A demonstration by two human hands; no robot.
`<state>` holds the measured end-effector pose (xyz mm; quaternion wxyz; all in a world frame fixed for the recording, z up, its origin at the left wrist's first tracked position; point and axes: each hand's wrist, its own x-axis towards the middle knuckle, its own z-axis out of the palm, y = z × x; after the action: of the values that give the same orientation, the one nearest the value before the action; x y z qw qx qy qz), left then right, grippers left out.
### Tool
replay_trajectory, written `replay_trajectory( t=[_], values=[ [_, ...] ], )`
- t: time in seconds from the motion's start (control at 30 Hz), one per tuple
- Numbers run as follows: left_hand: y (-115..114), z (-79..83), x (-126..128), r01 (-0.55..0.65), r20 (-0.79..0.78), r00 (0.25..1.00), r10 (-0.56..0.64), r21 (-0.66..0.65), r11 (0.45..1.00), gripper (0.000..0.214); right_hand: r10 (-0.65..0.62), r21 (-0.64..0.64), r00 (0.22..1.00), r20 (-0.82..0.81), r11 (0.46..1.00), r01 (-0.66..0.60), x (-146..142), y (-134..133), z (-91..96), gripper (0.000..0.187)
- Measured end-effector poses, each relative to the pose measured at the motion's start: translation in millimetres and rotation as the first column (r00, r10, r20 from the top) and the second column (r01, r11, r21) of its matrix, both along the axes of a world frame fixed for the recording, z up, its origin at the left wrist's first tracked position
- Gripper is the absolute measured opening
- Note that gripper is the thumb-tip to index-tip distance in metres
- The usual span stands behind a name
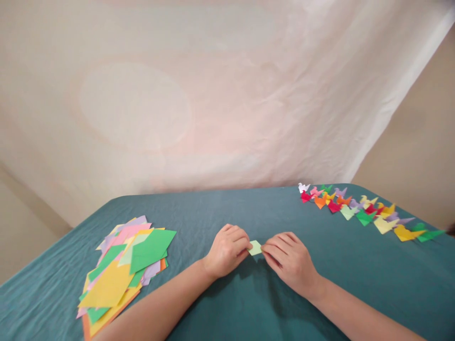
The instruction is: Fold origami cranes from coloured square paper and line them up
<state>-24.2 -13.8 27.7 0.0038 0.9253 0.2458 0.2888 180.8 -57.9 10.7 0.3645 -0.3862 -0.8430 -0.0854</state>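
Observation:
A small piece of folded pale green paper [255, 247] is held between my two hands, a little above the teal cloth. My left hand [229, 250] pinches its left edge, with the fingers curled in. On the other side, my right hand [291, 261] grips the right corner between thumb and fingertips. The parts of the paper under the fingertips are hidden.
Loose coloured paper sheets [110, 284] lie in an overlapping pile on the left. Several folded paper birds [366, 217] stand in rows at the right. A teal cloth [213, 208] covers the table, and a pale curtain [220, 104] hangs behind it.

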Motion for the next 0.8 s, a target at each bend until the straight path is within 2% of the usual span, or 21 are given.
replay_trajectory(
  t=[0.1,0.23,0.37,0.47,0.6,0.8],
  values=[
    [-0.5,0.9,0.5,0.013,-0.032,0.999,-0.012,0.028,1.000,0.015,0.024,0.008,0.999,0.035,1.000,-0.024,0.8,1.1,0.1,0.012],
    [-1.2,0.9,1.7,0.013,-0.064,0.998,-0.015,-0.025,1.000,0.006,0.007,0.023,0.995,0.101,1.000,-0.010,2.3,2.2,-2.1,0.016],
    [-1.0,-0.9,2.4,0.051,-0.049,0.997,-0.055,-0.069,0.996,0.021,-0.044,0.024,0.983,0.177,0.999,0.040,3.7,3.7,-4.4,0.019],
    [-0.3,-3.2,2.2,0.066,-0.052,0.996,-0.070,-0.079,0.995,0.019,-0.073,0.018,0.972,0.222,0.997,0.071,3.3,4.7,-5.8,0.020],
    [0.8,-5.9,2.1,0.079,-0.081,0.993,-0.087,-0.102,0.992,0.017,-0.079,-0.024,0.964,0.256,0.996,0.088,2.5,6.2,-8.7,0.019],
    [2.1,-7.9,3.4,0.076,-0.156,0.983,-0.096,-0.129,0.989,0.018,-0.012,-0.118,0.972,0.233,0.992,0.040,5.2,6.2,-11.3,0.017]
  ],
)
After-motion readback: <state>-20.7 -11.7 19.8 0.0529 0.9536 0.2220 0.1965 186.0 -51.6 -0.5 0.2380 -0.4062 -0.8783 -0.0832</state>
